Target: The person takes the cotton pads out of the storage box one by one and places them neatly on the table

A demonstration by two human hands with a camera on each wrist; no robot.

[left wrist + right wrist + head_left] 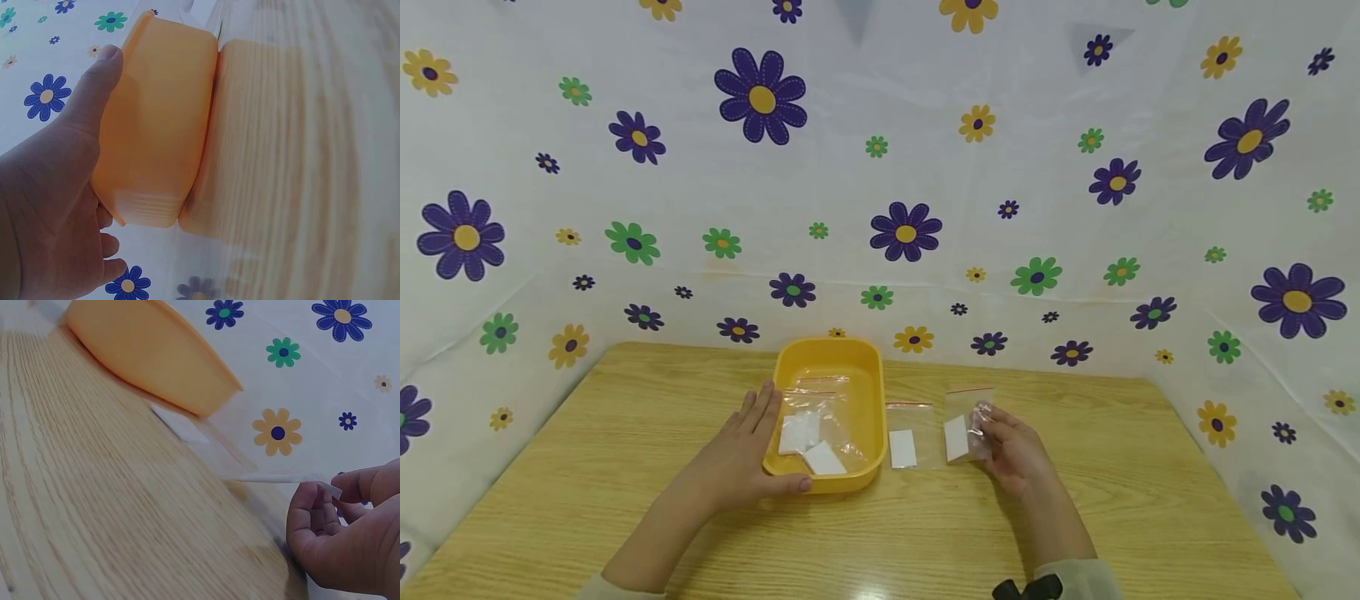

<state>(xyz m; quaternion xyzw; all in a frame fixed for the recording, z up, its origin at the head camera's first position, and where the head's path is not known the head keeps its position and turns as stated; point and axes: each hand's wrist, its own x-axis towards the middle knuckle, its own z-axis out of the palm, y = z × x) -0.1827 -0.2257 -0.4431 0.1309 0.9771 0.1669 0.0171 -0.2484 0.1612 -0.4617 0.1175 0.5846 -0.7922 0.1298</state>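
- Yellow plastic tray (827, 358) sits on the wood-grain table (865, 533); inside it you have at least two clear zip bags (842, 421), overlapping, with white cards (824, 458) in them. Exact count unclear through the film.
- Outside the tray: two bags. One zip bag (923, 421) lies flat just beside the tray's right wall, a white rectangular card in its lower left part; the other is in your right hand (1022, 458).
- Progress, judged from this layout: partway. Several bags are in the tray, while two, each with a card in it, are outside.
- Your right hand pinches the held zip bag (966, 406) by its right side, thumb against fingers. Its card lies left of your fingertips, toward the tray; the red-striped seal is at the far edge. Bag appears tilted; cannot tell whether its lower edge touches the table.
- Your left hand (741, 458) is spread at the tray's near-left corner: fingers extended along the left side, thumb on the near rim.
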